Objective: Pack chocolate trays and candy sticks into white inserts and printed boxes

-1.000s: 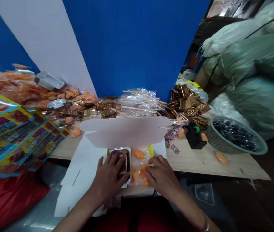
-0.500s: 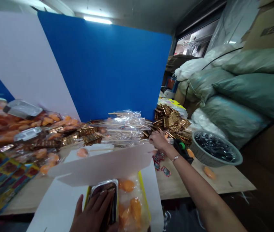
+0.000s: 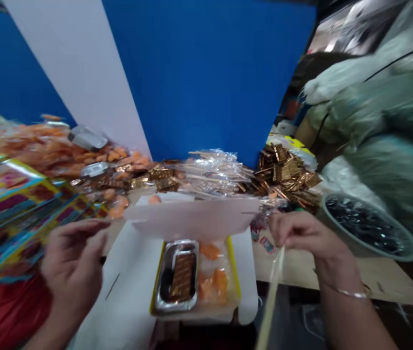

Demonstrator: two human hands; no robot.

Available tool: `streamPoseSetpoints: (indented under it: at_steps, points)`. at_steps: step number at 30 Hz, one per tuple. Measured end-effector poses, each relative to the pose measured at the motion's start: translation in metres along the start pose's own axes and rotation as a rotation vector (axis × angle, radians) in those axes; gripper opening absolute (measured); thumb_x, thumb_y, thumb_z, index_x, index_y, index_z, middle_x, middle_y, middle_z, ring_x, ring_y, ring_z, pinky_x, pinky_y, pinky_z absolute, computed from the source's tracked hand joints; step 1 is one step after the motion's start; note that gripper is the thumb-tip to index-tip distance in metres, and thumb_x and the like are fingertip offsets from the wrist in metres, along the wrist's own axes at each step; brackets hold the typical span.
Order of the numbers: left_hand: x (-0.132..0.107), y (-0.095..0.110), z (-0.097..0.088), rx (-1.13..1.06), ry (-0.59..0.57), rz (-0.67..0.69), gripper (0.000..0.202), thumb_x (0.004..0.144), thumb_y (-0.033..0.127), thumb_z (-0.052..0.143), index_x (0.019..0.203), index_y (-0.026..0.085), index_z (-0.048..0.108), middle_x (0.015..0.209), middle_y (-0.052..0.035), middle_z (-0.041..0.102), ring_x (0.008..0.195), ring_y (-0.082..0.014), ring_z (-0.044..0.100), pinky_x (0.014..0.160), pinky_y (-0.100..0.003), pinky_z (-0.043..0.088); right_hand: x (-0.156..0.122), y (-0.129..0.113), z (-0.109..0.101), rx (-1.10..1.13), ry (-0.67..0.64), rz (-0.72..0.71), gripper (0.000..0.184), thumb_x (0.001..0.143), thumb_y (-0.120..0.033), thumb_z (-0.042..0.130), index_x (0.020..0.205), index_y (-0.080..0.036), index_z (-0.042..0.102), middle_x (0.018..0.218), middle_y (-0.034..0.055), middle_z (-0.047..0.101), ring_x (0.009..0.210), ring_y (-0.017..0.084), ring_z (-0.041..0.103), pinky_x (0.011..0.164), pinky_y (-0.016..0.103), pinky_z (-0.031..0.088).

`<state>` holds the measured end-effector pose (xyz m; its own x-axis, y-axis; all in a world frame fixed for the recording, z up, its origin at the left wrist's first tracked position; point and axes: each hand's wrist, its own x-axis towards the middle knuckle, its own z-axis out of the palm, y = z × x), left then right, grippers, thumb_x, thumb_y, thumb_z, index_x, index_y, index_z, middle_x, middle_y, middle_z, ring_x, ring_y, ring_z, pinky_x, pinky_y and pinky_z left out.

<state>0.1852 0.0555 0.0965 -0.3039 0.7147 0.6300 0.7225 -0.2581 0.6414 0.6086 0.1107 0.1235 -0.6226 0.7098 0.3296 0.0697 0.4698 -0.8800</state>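
Note:
My right hand pinches a long, pale wooden stick that slants down toward me; it seems to have clear plastic round it. To the left, my left hand hovers beside the open white box, blurred, with thumb and fingers apart and nothing visible in them. Inside the box lies a foil tray with a brown-gold packet and something dark in it. Right of that tray are orange pieces under clear plastic.
Behind the box lie plastic-wrapped sticks and a pile of gold packets. A grey basket of dark wrapped items stands right. Colourful printed boxes and bagged orange pieces crowd the left. A blue panel rises behind.
My right hand has come back from the stick pile and now holds a stick. My left hand has left the foil tray and moved left. The view has tilted down and shifted left.

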Motion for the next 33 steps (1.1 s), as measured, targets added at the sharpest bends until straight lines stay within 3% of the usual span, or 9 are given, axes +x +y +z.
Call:
streamPoseSetpoints:
  at_steps: [2,5,8,13,16,18,23,27,33]
  points:
    - [-0.026,0.002,-0.003,-0.09,-0.155,-0.04,0.02,0.094,0.041,0.052,0.088,0.022,0.057,0.086,0.0003,0.062,0.083,-0.017,0.061,0.075,-0.029,0.049,0.0,-0.008,0.038,-0.1,-0.097,0.029,0.017,0.093,-0.033,0.063,0.085,-0.02,0.071,0.086,0.0047,0.063,0.085,0.017,0.06,0.076,0.031,0.047]
    - [-0.065,0.005,0.0,-0.133,-0.513,-0.047,0.028,0.097,0.041,0.042,0.09,0.022,0.062,0.086,-0.0011,0.064,0.084,-0.019,0.061,0.075,-0.031,0.047,0.01,0.014,0.096,-0.358,0.073,-0.019,0.012,0.093,-0.026,0.062,0.089,-0.02,0.072,0.091,0.0051,0.062,0.093,0.019,0.056,0.081,0.033,0.046]
    - [-0.084,0.008,0.008,-0.095,-0.648,0.034,0.026,0.096,0.041,0.046,0.103,0.024,0.062,0.097,-0.004,0.066,0.094,-0.0226,0.059,0.081,-0.037,0.046,0.016,0.044,0.132,-0.715,0.154,-0.064,0.01,0.092,-0.019,0.062,0.09,-0.021,0.072,0.1,0.0074,0.064,0.096,0.023,0.053,0.084,0.04,0.043]
    - [-0.085,0.027,0.022,0.107,-0.779,0.322,0.008,0.089,0.029,0.06,0.09,0.029,0.068,0.105,-0.0004,0.07,0.105,-0.0272,0.057,0.101,-0.057,0.028,0.003,0.052,0.14,-0.842,0.311,-0.041,0.017,0.095,-0.016,0.053,0.085,-0.019,0.067,0.091,0.0066,0.062,0.089,0.022,0.054,0.077,0.038,0.046]
    - [-0.085,0.04,0.037,0.209,-0.803,0.319,0.017,0.09,0.018,0.055,0.082,0.026,0.068,0.105,0.0004,0.071,0.108,-0.0272,0.058,0.104,-0.06,0.025,-0.003,0.047,0.124,-0.642,0.78,-0.016,0.014,0.094,-0.023,0.054,0.103,-0.02,0.064,0.098,0.007,0.061,0.091,0.02,0.058,0.078,0.035,0.049]
    - [-0.085,0.046,0.048,0.283,-0.836,0.29,0.016,0.09,0.017,0.054,0.089,0.024,0.068,0.114,-0.004,0.069,0.11,-0.0291,0.058,0.101,-0.058,0.032,-0.001,0.046,0.109,-0.583,0.982,0.074,0.032,0.089,-0.033,0.062,0.116,-0.017,0.059,0.101,0.0084,0.062,0.089,0.021,0.059,0.076,0.035,0.051]
    - [-0.095,0.059,0.078,0.421,-0.975,0.262,0.029,0.085,0.003,0.044,0.104,0.012,0.065,0.113,-0.0148,0.066,0.106,-0.0293,0.059,0.097,-0.051,0.044,0.019,0.036,0.088,-0.558,0.67,0.261,0.034,0.084,-0.041,0.063,0.106,-0.016,0.068,0.088,0.0081,0.071,0.078,0.024,0.065,0.078,0.038,0.052]
    - [-0.104,0.069,0.093,0.401,-0.99,0.274,0.038,0.076,-0.005,0.038,0.099,0.009,0.065,0.105,-0.0171,0.065,0.103,-0.0294,0.059,0.095,-0.049,0.048,0.016,0.026,0.106,-0.648,0.581,0.228,0.029,0.09,-0.031,0.052,0.111,-0.018,0.067,0.096,0.0096,0.073,0.086,0.026,0.068,0.081,0.039,0.053]
    - [-0.105,0.063,0.093,0.182,-0.925,0.24,0.041,0.08,-0.001,0.041,0.114,0.008,0.062,0.116,-0.0212,0.063,0.113,-0.0334,0.058,0.099,-0.051,0.046,-0.032,0.042,0.142,-0.699,0.415,0.113,0.028,0.094,-0.028,0.048,0.12,-0.022,0.055,0.109,0.0105,0.066,0.102,0.024,0.064,0.086,0.038,0.054]
